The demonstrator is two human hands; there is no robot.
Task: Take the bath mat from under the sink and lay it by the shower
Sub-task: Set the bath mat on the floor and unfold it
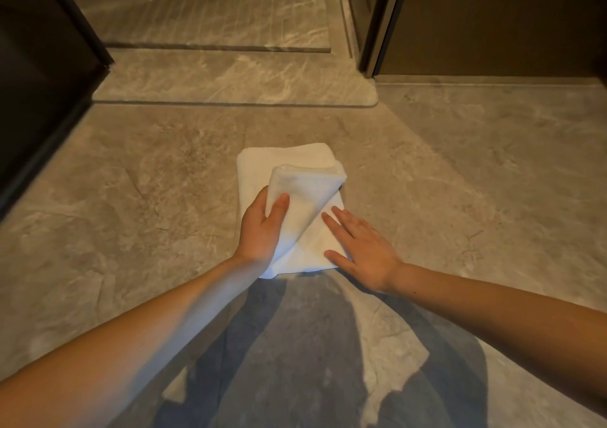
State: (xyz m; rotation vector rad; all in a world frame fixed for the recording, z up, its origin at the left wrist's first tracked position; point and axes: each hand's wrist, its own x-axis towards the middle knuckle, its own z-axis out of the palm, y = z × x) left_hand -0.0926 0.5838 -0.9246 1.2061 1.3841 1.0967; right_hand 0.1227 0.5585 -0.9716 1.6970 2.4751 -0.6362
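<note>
Now I unfold the bath mat [262, 171], folded on the floor [131, 197] near the shower sill [230, 79]: left hand [261, 230] pinches the raised top layer, right hand [364, 247] lies flat, fingers spread, pinning the lower layer, so I should peel outward smoothly without dragging.

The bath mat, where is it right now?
Head view, centre: the bath mat lies folded on the floor just short of the shower step, left hand gripping its flap, right hand flat on it.

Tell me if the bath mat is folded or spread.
Mostly folded: the bath mat lies in layers; the left hand holds one flap up.
</note>
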